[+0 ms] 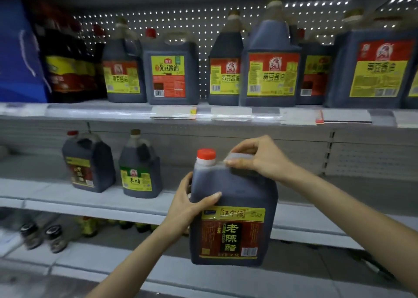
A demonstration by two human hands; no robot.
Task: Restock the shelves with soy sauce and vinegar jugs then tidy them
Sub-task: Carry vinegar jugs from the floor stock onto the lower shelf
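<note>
A dark vinegar jug (234, 198) with a red cap and a red and yellow label hangs in the air in front of the middle shelf (90, 204). My right hand (260, 159) grips its top handle. My left hand (187, 202) holds its left side, thumb across the front. On the middle shelf at the left stand two smaller vinegar jugs, a red-capped one (88, 162) and a green-labelled one (140, 168). Several soy sauce jugs line the top shelf, among them one with a yellow and red label (169, 71).
The middle shelf to the right of the two small jugs holds nothing. A blue box (20, 53) stands at the top left. Small bottles (43, 236) fill the bottom shelf at the left. Price tags (300, 115) hang along the top shelf edge.
</note>
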